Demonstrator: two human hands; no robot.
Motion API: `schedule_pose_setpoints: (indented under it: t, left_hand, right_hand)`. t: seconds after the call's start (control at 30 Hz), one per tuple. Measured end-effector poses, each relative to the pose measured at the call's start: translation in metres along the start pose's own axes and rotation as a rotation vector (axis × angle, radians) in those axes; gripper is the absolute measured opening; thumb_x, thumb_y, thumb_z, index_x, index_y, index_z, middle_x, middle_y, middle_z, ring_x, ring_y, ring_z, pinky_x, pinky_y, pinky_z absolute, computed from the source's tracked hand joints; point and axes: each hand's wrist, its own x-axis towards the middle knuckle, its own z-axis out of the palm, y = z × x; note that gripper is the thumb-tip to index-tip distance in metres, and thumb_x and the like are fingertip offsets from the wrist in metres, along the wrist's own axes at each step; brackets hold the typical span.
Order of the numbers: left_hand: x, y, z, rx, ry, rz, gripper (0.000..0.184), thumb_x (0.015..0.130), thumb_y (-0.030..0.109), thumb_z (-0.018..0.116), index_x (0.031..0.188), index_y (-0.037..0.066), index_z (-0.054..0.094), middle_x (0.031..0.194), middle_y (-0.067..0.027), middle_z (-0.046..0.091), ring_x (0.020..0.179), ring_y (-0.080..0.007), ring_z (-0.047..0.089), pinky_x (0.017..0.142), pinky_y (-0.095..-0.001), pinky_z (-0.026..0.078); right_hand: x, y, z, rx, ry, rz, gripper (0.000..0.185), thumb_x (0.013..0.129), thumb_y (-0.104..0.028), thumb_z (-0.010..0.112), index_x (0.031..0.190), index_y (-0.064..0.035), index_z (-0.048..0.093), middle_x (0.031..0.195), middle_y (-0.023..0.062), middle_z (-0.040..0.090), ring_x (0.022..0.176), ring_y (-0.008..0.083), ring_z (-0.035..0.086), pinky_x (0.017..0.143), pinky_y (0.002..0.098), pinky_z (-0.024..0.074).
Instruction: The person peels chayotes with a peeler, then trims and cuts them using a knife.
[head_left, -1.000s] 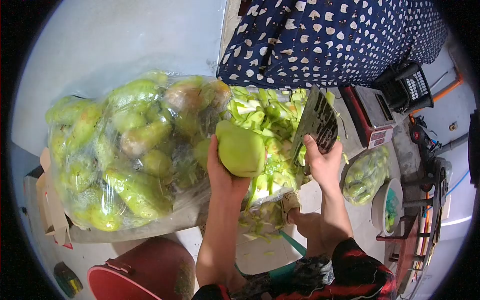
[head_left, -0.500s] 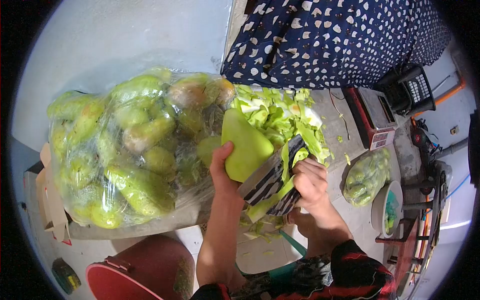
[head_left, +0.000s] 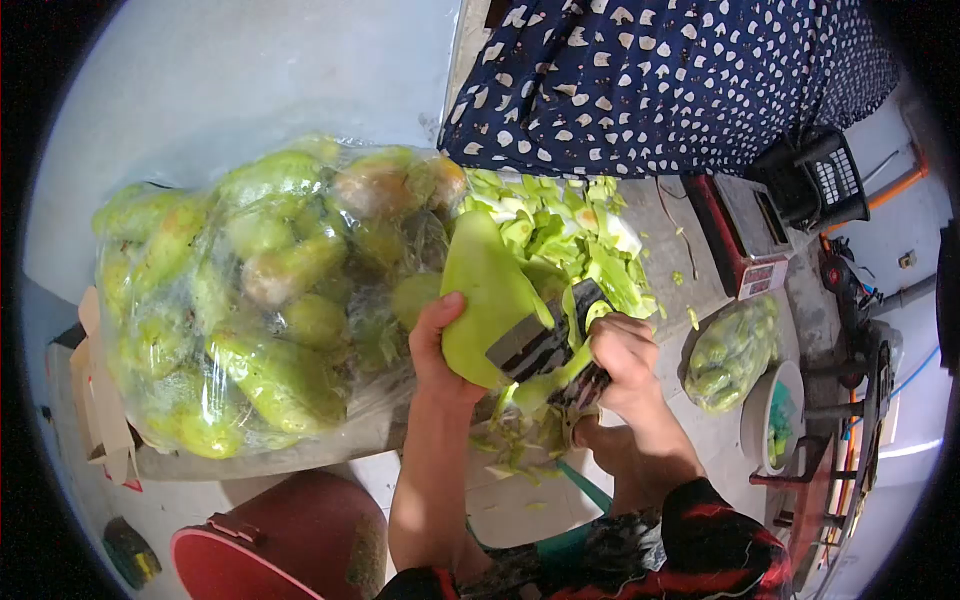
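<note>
My left hand (head_left: 445, 350) is wrapped round the lower side of a pale green, pear-shaped fruit that looks like a green papaya (head_left: 478, 280). My right hand (head_left: 625, 362) is closed on a knife (head_left: 525, 343) with a broad, shiny blade; its handle is hidden in my fingers. The blade lies against the right side of the papaya. A strip of green peel (head_left: 555, 385) hangs across the blade near my right fingers. Behind the papaya, a heap of green peelings (head_left: 560, 225) covers part of the ledge (head_left: 680, 235).
A big clear plastic bag (head_left: 270, 300) of green fruit fills the left. Below it stands a red bucket (head_left: 285, 540). On the right are a red scale (head_left: 740, 235), a black basket (head_left: 820, 180), a smaller bag of fruit (head_left: 735, 355) and a white tub (head_left: 755, 420). Patterned dark-blue cloth (head_left: 650, 90) hangs behind.
The knife has shifted and turned against the papaya, its blade now higher on the fruit's side. The papaya has tilted slightly, and my left hand has moved a little left.
</note>
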Motion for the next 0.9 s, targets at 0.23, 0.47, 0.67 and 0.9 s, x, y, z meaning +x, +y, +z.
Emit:
schedule_pose_setpoints:
  t: [0.23, 0.47, 0.67, 0.9]
  left_hand:
    - [-0.006, -0.002, 0.01, 0.077, -0.092, -0.045, 0.057, 0.082, 0.024, 0.06, 0.131, -0.003, 0.046, 0.115, -0.0184, 0.062, 0.101, -0.0295, 0.065, 0.084, -0.0427, 0.056]
    - [-0.002, 0.0, 0.008, 0.165, -0.066, -0.035, 0.064, 0.08, 0.024, 0.06, 0.136, -0.001, 0.041, 0.117, -0.0183, 0.06, 0.102, -0.0287, 0.064, 0.087, -0.0416, 0.055]
    - [-0.008, -0.016, 0.021, 0.122, -0.045, -0.192, 0.064, 0.078, 0.024, 0.062, 0.133, -0.002, 0.042, 0.115, -0.0178, 0.06, 0.096, -0.0285, 0.065, 0.082, -0.044, 0.057]
    - [-0.003, -0.026, 0.01, 0.039, -0.102, -0.251, 0.057, 0.08, 0.024, 0.06, 0.13, -0.001, 0.046, 0.112, -0.0179, 0.062, 0.097, -0.0295, 0.065, 0.081, -0.0477, 0.057]
  right_hand:
    - [-0.004, 0.012, 0.015, -0.131, 0.09, 0.228, 0.038, 0.06, -0.003, 0.075, 0.061, -0.0075, 0.037, 0.055, 0.0058, 0.036, 0.043, 0.0251, 0.041, 0.043, 0.0344, 0.0328]
    - [0.0, -0.006, 0.0, -0.032, 0.057, 0.029, 0.033, 0.053, -0.015, 0.072, 0.063, -0.0059, 0.042, 0.057, 0.0073, 0.039, 0.045, 0.0269, 0.04, 0.044, 0.0368, 0.0332]
    - [-0.013, 0.023, 0.012, -0.267, 0.059, 0.42, 0.031, 0.06, -0.008, 0.076, 0.073, -0.0043, 0.048, 0.06, 0.0153, 0.053, 0.055, 0.0354, 0.057, 0.051, 0.0404, 0.0442]
    - [-0.005, 0.03, 0.012, -0.293, 0.041, 0.677, 0.015, 0.071, -0.002, 0.065, 0.075, -0.0018, 0.05, 0.057, 0.0162, 0.053, 0.053, 0.0374, 0.056, 0.052, 0.0397, 0.0458]
